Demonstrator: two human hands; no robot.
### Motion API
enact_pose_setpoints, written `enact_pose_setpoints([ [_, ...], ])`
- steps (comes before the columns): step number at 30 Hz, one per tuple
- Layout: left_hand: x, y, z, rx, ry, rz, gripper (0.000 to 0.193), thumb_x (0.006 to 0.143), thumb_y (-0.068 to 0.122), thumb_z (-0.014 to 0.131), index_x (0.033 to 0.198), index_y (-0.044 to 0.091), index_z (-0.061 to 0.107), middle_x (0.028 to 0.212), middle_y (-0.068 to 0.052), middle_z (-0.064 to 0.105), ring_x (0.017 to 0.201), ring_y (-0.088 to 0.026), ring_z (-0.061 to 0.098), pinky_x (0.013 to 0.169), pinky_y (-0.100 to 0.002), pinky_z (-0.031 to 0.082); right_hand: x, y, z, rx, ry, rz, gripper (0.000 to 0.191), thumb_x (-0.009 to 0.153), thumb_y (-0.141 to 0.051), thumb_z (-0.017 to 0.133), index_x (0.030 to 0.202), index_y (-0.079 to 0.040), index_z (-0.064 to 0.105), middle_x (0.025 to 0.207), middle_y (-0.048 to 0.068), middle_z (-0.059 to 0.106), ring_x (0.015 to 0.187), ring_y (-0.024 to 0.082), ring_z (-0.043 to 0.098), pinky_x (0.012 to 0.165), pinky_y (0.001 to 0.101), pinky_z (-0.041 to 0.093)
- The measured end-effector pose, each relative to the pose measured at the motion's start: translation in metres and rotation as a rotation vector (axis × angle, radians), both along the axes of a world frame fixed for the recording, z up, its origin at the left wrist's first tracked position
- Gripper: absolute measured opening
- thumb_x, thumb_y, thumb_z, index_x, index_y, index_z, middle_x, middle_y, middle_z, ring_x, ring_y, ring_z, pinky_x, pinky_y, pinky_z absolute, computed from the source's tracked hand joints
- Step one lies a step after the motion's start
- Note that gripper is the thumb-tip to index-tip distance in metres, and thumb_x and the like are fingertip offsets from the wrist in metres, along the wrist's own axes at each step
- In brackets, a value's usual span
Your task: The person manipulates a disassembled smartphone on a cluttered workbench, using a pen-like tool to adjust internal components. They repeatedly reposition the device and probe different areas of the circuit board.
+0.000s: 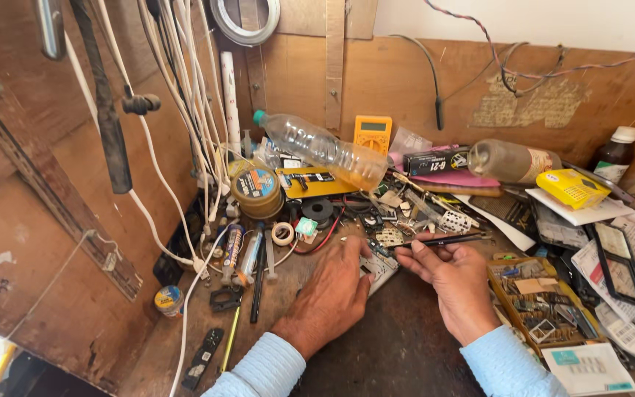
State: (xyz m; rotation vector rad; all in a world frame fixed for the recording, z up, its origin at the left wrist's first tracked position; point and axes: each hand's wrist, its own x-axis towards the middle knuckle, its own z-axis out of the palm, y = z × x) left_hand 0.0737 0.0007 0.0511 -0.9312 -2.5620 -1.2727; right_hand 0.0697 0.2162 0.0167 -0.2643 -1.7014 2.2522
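Observation:
My left hand [330, 294] lies palm down on the dark wooden bench, its fingers pressing on a pale flat device [378, 270] with small parts on it. My right hand [453, 283] grips a thin dark pen-like tool [442, 240] that points left and right across the bench, its left end over the device. Both wrists wear light blue sleeves. The part of the device under my left fingers is hidden.
A clear plastic bottle [317, 148] lies tipped behind the hands, beside a yellow multimeter [372, 133] and a brown bottle [512, 161]. A solder spool [256, 190], tapes and white cables [185, 95] crowd the left. A tray of small parts [538, 305] and papers fill the right.

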Motion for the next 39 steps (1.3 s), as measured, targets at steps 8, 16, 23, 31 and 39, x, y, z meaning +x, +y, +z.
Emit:
enact_pose_setpoints([
  [8, -0.004, 0.002, 0.005, -0.080, 0.007, -0.063, 0.021, 0.096, 0.009, 0.060, 0.111, 0.002, 0.048, 0.106, -0.023, 0.063, 0.106, -0.041, 0.060, 0.092, -0.051, 0.046, -0.008, -0.007, -0.002, 0.094, 0.044, -0.069, 0.013, 0.092, -0.001, 0.069, 0.101, 0.008, 0.067, 0.092, 0.017, 0.074, 0.081, 0.026, 0.076, 0.073, 0.0369, 0.065],
  [16, -0.010, 0.005, 0.000, -0.131, 0.076, -0.079, 0.023, 0.096, 0.011, 0.060, 0.114, 0.000, 0.049, 0.106, -0.020, 0.065, 0.107, -0.040, 0.062, 0.093, -0.050, 0.047, -0.009, -0.010, -0.002, 0.123, 0.038, -0.101, 0.013, 0.091, -0.001, 0.068, 0.102, 0.006, 0.065, 0.090, 0.017, 0.073, 0.078, 0.025, 0.075, 0.070, 0.0359, 0.065],
  [23, -0.014, -0.002, 0.004, 0.008, 0.077, -0.020, 0.028, 0.095, 0.007, 0.060, 0.119, -0.001, 0.048, 0.107, -0.023, 0.064, 0.105, -0.042, 0.063, 0.091, -0.050, 0.048, -0.002, 0.004, 0.019, 0.191, 0.008, 0.025, 0.025, 0.098, -0.023, 0.059, 0.097, 0.001, 0.066, 0.091, 0.013, 0.076, 0.078, 0.021, 0.075, 0.073, 0.0362, 0.065],
  [31, -0.028, 0.037, 0.000, 0.671, -0.547, 0.234, 0.028, 0.094, 0.016, 0.067, 0.117, 0.000, 0.068, 0.091, -0.011, 0.075, 0.077, -0.019, 0.071, 0.067, -0.034, 0.059, 0.024, -0.001, 0.038, 1.026, -0.095, 0.000, 0.029, 0.093, -0.027, 0.070, 0.107, -0.002, 0.077, 0.079, 0.009, 0.077, 0.063, 0.019, 0.063, 0.057, 0.0317, 0.049],
  [39, -0.040, 0.034, -0.017, 1.151, -0.861, 0.104, 0.023, 0.091, 0.009, 0.073, 0.106, -0.009, 0.071, 0.089, -0.010, 0.073, 0.076, -0.019, 0.072, 0.070, -0.033, 0.064, 0.042, -0.001, 0.054, 0.811, -0.227, 0.010, 0.023, 0.090, -0.021, 0.079, 0.102, -0.001, 0.082, 0.075, 0.014, 0.074, 0.055, 0.022, 0.061, 0.053, 0.0327, 0.047],
])
